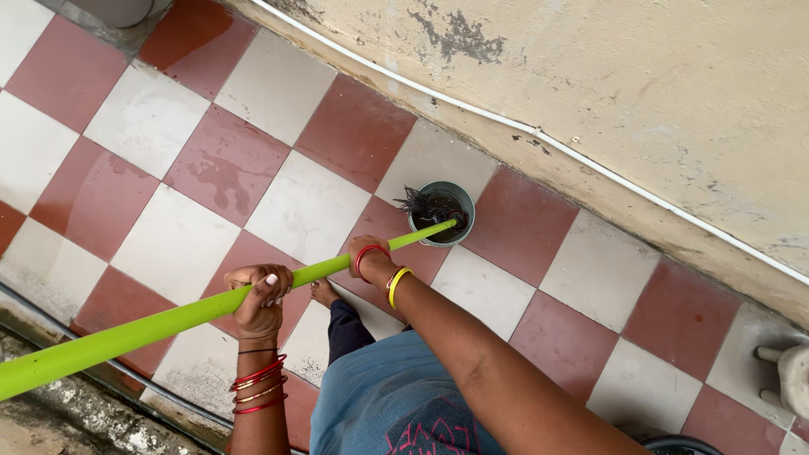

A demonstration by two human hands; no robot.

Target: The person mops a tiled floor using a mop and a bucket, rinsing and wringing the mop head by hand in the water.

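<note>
A long bright green mop handle (168,320) runs from the lower left up to a small grey-green bucket (464,199) on the tiled floor. The dark stringy mop head (425,205) sits inside the bucket. My left hand (259,295) grips the handle near its middle; red and gold bangles ring that wrist. My right hand (364,254) holds the handle further down, closer to the bucket, with a red and a yellow bangle on the wrist. My bare foot (324,293) shows just below the handle.
The floor (303,206) is a wet checker of red and white tiles. A stained beige wall (657,93) with a white pipe (539,135) along its base runs across the upper right. A dark hose (135,375) lies at the lower left edge.
</note>
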